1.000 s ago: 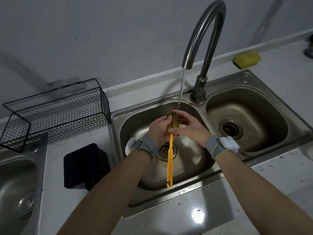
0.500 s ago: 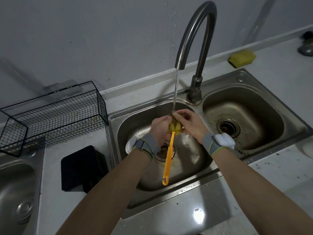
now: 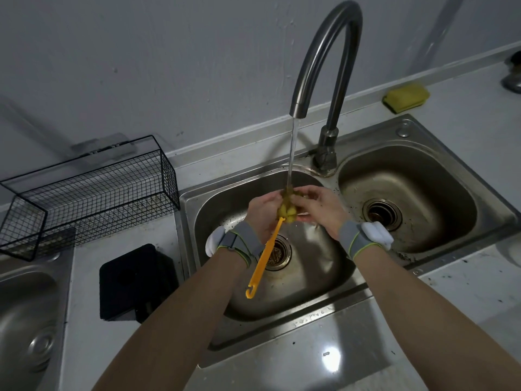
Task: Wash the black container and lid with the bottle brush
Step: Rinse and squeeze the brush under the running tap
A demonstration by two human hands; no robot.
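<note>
A black wire basket [image 3: 93, 193] stands far out to the left of the grip, on the counter. Between it and the grip, beyond the left rim of the steel sink [image 3: 310, 280], sits the black container [image 3: 132, 280], dry and untouched. It reads as two overlapping dark shapes, and which of them is the lid cannot be made out.

Over the left basin the left hand [image 3: 263, 213] curls its fingers round the yellow sponge head of the bottle brush [image 3: 287, 207]. The right hand [image 3: 321, 210] closes finger and thumb on the same head from the other side. Water [image 3: 291, 153] from the curved tap [image 3: 324, 66] falls straight onto the grip.

The brush's orange handle runs down from the hands toward the person, tilted a little left, and its hooked end hangs free above the drain. The container lies left of the grip and nearer the person, so the left hand looks the closer one to fetch it while the right keeps the brush.

The palms and most fingertips are hidden behind the sponge head. Right of the grip lie the second basin [image 3: 417, 221] and, further back, a yellow scouring sponge [image 3: 406, 97].
</note>
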